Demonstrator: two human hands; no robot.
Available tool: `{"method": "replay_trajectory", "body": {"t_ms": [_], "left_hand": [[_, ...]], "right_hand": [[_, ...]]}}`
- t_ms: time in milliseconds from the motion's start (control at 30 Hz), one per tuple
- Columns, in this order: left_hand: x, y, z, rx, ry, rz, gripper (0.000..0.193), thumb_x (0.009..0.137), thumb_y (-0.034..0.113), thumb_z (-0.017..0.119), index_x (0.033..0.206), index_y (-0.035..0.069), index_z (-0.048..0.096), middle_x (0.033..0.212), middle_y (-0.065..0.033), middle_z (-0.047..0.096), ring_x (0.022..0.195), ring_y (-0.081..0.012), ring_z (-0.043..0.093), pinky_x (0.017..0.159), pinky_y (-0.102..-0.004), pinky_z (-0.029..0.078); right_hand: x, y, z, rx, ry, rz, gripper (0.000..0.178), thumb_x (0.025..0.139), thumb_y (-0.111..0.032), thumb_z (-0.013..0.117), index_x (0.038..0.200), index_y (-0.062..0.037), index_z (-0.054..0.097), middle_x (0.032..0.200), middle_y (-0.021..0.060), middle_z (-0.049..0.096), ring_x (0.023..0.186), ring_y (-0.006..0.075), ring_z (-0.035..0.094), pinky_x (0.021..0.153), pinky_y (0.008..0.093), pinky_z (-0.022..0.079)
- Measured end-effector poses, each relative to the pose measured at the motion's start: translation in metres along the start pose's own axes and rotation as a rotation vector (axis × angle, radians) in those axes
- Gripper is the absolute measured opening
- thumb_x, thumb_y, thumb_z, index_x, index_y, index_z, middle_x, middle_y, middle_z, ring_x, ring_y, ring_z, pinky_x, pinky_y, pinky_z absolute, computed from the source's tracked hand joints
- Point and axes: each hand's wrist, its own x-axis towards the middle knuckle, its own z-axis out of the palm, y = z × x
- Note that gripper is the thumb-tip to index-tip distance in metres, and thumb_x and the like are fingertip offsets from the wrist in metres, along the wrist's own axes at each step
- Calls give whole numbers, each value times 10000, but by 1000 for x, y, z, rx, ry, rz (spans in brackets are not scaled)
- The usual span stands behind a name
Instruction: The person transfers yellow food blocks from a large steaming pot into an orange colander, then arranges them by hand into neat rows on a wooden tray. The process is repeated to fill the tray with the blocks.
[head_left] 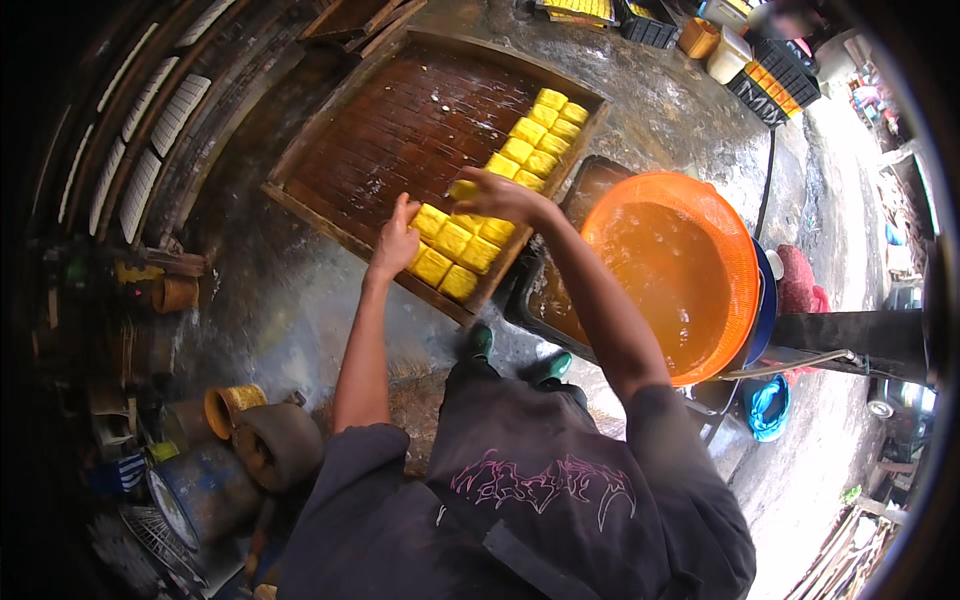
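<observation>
Yellow tofu blocks point(452, 240) stand in close rows along the right side of a shallow wooden tray point(360, 120). My right hand point(505, 197) reaches over the rows, its fingers curled down around a single yellow tofu block point(462, 189) at the rows' inner edge. Part of that block is hidden under the fingers. My left hand point(397, 242) is at the left side of the near blocks, close against them. Its fingers point up and apart, and I see nothing held in them.
Right of the tray, an orange perforated basket point(745, 290) sits in a tub of cloudy orange liquid point(665, 270). A dark shallow bin point(540, 300) lies between them. Black crates point(785, 75) stand at the back right. Buckets and pots point(275, 445) crowd the lower left.
</observation>
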Motion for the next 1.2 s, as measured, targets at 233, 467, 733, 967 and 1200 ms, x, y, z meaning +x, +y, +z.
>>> {"method": "replay_trajectory", "body": {"t_ms": [233,467,733,967,1200], "left_hand": [[51,1,-10,-93,-13,89,752,1028,-41,460,1736,-49,207,1657,-267,549,1573,-326,515,1276,-400,419],[20,59,21,878,-199,283,802,1159,564,465,1705,-18,389,1832,-300,167,1702,-519,89,1344,-698,142],[-107,208,286,103,-775,1005,627,1124,488,598,1531,12,578,1629,-267,546,1544,-463,476,1255,-606,401],[-168,198,321,488,-638,1064,327,1102,287,689,1214,-15,745,1117,-248,788,1056,-458,741,922,-528,577],[-137,316,317,-107,-631,656,547,1152,447,563,1446,0,675,1359,-216,744,1192,-402,741,1092,-517,583]], "right_hand": [[118,-12,34,-496,-145,120,490,979,-384,760,1389,-118,737,1238,191,806,1189,402,760,998,521,607],[-219,34,17,232,961,416,294,1104,-173,605,1314,1,716,1136,129,841,1121,230,789,978,364,582],[-622,-13,193,441,2162,641,342,1017,-175,619,1277,22,722,1045,108,814,952,185,747,864,337,577],[-739,-88,347,509,2204,766,288,1040,-186,570,1157,-5,761,963,119,817,918,208,761,851,385,602],[-829,-190,542,605,2436,979,282,1068,-136,523,1175,26,727,993,132,808,924,219,767,844,390,616]]}}
